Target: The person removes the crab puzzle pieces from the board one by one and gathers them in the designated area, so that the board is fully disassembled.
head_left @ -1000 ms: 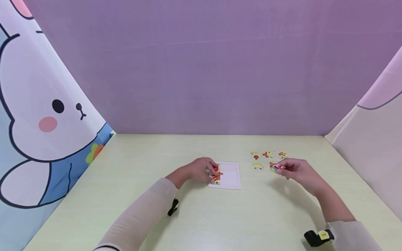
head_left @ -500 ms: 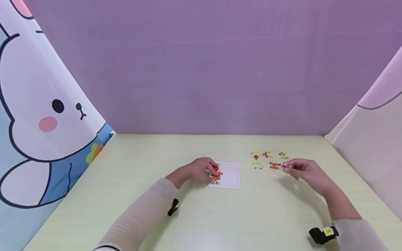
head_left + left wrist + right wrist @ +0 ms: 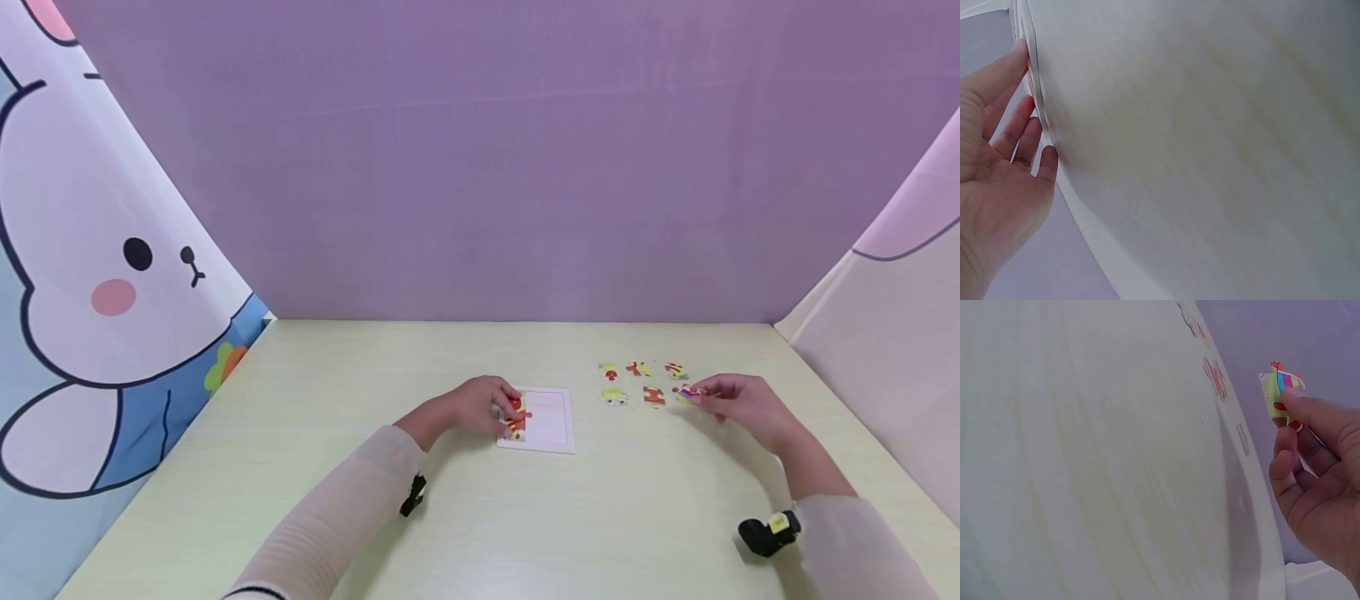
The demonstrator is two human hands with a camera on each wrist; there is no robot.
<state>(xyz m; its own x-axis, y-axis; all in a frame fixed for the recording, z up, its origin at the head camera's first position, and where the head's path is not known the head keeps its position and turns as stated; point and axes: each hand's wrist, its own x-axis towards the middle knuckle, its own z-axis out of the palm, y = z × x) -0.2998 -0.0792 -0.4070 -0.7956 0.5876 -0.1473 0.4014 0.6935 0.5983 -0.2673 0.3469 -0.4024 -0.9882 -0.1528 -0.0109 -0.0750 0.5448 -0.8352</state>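
Note:
A puzzle piece [image 3: 1270, 395] with rainbow stripes and a red tab is pinched between the thumb and fingers of my right hand [image 3: 750, 406], raised above the table. Left of centre on the table lies a white puzzle tray [image 3: 551, 448], with red and yellow pieces [image 3: 517, 425] along its left side. My left hand [image 3: 476, 406] rests on that side, its fingertips touching the tray and pieces and partly covering them. In the left wrist view its fingers [image 3: 1017, 119] reach to the tray's edge, fairly straight and spread.
Several loose puzzle pieces lie in two rows right of the tray, among them a reddish one [image 3: 654, 397], a yellow one [image 3: 615, 398] and a striped one [image 3: 675, 371]. A purple partition [image 3: 525, 167] stands behind the pale table [image 3: 360, 358].
My right hand, with the puzzle piece, has moved right and slightly away from me, uncovering the reddish piece in the near row. The left hand stays where it was.

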